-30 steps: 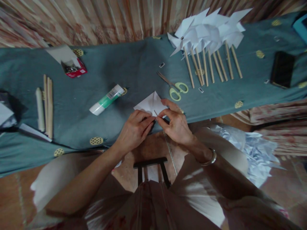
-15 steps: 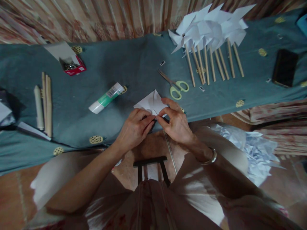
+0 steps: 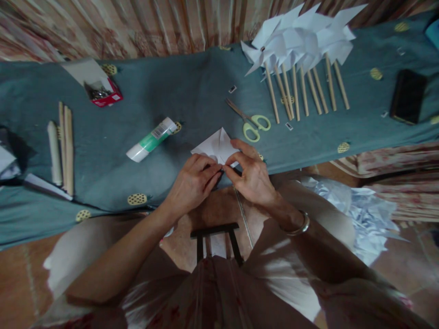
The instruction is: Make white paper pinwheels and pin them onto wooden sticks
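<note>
A small folded white paper [image 3: 217, 145] with crease lines lies at the front edge of the cloth-covered table [image 3: 192, 100]. My left hand [image 3: 194, 180] pinches its near edge from the left. From the right, my right hand [image 3: 252, 173] grips the same edge, thumb and forefinger pressed together and almost touching my left fingertips. Just beyond the paper are scissors with pale green handles [image 3: 252, 127]. A green and white glue bottle [image 3: 151, 139] lies to the left of the paper.
White paper pinwheels on sticks [image 3: 302, 50] lie at the back right, a dark phone [image 3: 408, 97] at the far right. Leftward are an open red box of metal pieces [image 3: 106, 93] and wooden sticks [image 3: 68, 151]. Crumpled white paper [image 3: 368, 224] sits low on the right.
The thin dark line that showed between my fingertips on the paper is no longer visible. Both hands hold nearly the same position.
</note>
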`<state>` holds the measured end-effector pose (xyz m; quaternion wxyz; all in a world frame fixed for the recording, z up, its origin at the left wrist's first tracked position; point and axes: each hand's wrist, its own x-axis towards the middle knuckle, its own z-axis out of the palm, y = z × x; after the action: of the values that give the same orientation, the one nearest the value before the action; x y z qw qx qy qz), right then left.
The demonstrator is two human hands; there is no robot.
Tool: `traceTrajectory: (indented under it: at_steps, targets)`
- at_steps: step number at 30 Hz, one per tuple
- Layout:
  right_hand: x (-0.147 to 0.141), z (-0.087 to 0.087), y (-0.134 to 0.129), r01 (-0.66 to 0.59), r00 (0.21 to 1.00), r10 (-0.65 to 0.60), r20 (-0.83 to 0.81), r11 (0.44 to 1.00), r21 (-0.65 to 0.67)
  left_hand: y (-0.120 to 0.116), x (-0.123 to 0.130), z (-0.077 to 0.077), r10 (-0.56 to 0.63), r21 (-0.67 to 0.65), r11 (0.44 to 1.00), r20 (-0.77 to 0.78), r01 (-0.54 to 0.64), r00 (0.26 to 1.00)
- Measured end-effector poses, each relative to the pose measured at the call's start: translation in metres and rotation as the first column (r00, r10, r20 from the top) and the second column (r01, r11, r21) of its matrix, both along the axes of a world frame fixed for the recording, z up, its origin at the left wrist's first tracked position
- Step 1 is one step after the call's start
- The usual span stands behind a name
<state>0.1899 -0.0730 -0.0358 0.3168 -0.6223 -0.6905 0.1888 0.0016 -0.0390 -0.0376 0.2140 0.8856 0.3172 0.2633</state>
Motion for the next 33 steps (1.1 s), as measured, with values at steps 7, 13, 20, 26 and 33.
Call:
traceTrajectory:
  at_steps: [7, 13, 20, 26, 33]
  targets:
    - [0.0005, 0.0017, -0.0013, -0.049, 0.998, 0.048, 0.041, 0.998, 0.036, -0.0003, 0.0, -0.0001, 0.01, 0.002, 1.0, -0.017, -0.01, 1.0]
    - [0.0009, 0.004, -0.0021, -0.134, 0.99, 0.134, 0.046, 0.991, -0.004, -0.0007, 0.0002, 0.0007, -0.003, 0.011, 1.0, -0.002, 0.003, 1.0]
    - [0.0005, -0.0002, -0.0002, -0.178, 0.984, 0.178, -0.004, 0.984, -0.03, -0.0009, 0.0007, 0.001, 0.0, -0.011, 1.0, -0.008, 0.0, 1.0]
    - [-0.0028, -0.0037, 0.0025, -0.202, 0.978, 0.203, 0.046, 0.979, -0.026, -0.0014, 0.0012, 0.001, 0.006, -0.014, 1.0, -0.033, -0.006, 0.999]
    - [0.0013, -0.002, 0.0069, -0.231, 0.97, 0.228, 0.08, 0.973, 0.028, -0.0012, 0.0002, -0.0004, 0.005, 0.022, 1.0, -0.024, -0.004, 1.0]
